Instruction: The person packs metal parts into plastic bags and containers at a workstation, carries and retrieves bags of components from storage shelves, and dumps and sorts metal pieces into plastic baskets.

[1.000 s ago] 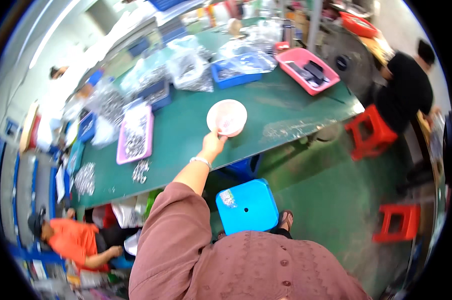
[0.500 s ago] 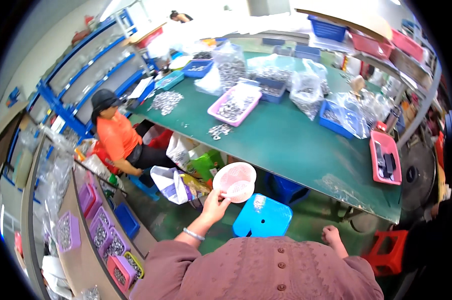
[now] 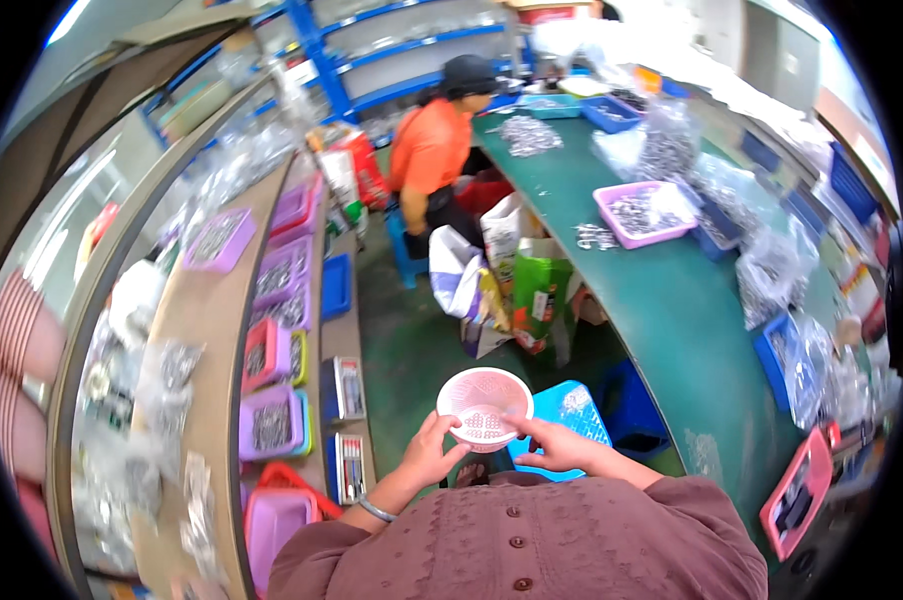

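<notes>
A round pink plastic basket [image 3: 485,392] with a perforated bottom is held in front of my body, tilted so that its inside shows. My left hand [image 3: 434,455] grips its left rim, thumb and fingers closed on the edge. At the lower right rim is my right hand [image 3: 560,447], its fingertips over the edge and its thumb lower. No parts can be made out inside the basket. A blue plastic stool [image 3: 575,408] stands just beyond my right hand, partly covered by it.
The green table [image 3: 632,315] runs along the right, bearing a pink tray [image 3: 637,240] of metal parts and filled bags. Shelves at left hold purple bins [image 3: 272,420]. A co-worker in orange [image 3: 427,150] sits ahead, near shopping bags [image 3: 540,295] on the floor.
My view has turned left, bringing the shelf bins closer. My right hand has come up from beside my body to the basket's rim. The left hand keeps its hold.
</notes>
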The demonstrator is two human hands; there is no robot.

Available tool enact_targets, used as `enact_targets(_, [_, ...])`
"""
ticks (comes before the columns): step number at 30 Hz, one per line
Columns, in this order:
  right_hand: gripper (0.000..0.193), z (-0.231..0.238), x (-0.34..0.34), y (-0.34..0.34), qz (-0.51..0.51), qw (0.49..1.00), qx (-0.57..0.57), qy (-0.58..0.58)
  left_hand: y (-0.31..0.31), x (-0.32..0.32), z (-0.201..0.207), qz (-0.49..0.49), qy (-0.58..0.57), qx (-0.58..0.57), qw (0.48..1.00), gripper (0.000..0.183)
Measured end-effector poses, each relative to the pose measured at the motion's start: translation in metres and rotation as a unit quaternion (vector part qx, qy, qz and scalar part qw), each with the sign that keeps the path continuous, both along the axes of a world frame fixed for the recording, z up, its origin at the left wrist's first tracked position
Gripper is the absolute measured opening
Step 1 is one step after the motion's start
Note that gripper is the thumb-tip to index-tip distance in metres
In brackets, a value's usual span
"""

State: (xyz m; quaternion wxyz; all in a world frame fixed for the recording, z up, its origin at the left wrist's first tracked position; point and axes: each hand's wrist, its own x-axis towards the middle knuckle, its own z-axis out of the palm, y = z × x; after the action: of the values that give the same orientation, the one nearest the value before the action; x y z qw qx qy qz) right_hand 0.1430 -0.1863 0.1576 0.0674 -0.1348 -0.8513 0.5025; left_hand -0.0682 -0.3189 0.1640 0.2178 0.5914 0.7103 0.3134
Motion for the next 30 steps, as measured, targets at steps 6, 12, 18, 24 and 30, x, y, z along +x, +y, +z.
enact_targets(6, [0.033, -0.016, -0.009, -0.032, 0.077, 0.996, -0.04, 0.036, -0.087, 0.048, 0.008, 0.123, 0.031, 0.074, 0.989, 0.039])
enact_targets(12, [0.022, -0.008, -0.044, -0.043, 0.138, 0.986, -0.083, 0.04, -0.149, 0.062, 0.028, 0.262, 0.004, 0.076, 0.962, 0.057])
enact_targets(18, [0.018, 0.005, -0.109, -0.05, 0.129, 0.987, -0.068, 0.072, -0.224, 0.041, 0.026, 0.326, 0.026, 0.027, 0.945, 0.06])
enact_targets(24, [0.017, 0.034, -0.171, -0.055, 0.104, 0.987, -0.062, 0.103, -0.266, -0.002, 0.031, 0.382, 0.027, 0.033, 0.923, 0.059])
enact_targets(30, [0.017, 0.071, -0.25, -0.073, 0.083, 0.99, -0.053, 0.1, -0.296, -0.055, 0.049, 0.402, 0.034, 0.078, 0.912, 0.057])
